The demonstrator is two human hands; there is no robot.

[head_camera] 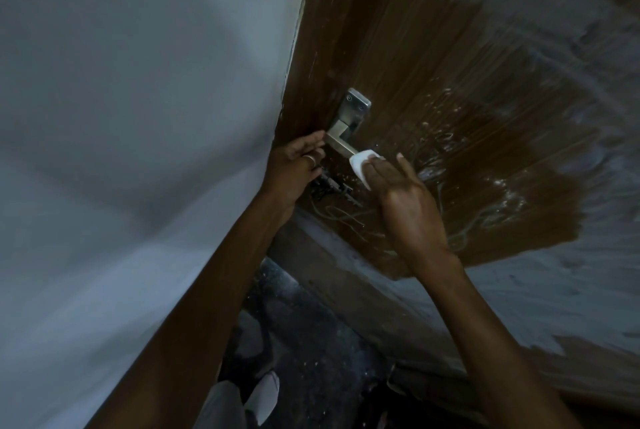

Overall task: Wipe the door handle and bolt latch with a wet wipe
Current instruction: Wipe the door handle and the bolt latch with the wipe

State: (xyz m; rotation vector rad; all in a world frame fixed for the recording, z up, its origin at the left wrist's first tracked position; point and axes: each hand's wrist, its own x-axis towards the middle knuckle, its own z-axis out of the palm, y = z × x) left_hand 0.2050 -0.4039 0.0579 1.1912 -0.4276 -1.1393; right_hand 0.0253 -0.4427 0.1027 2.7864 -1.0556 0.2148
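Observation:
A silver lever door handle (343, 143) on a steel backplate (356, 110) sits on the brown wooden door (398, 47). My right hand (405, 200) presses a folded white wet wipe (363, 163) against the free end of the lever. My left hand (298, 165), with a ring on one finger, rests against the door edge just left of the handle, fingers spread, touching the lever's base. Below the handle a dark bolt latch (330, 186) shows, partly hidden by my left hand.
A pale grey wall (138, 117) fills the left side and meets the door edge. The door carries grey smears and white splashes (519, 117) on its right part. Below lies a dark speckled floor (311, 342), with my light-coloured foot (263, 394).

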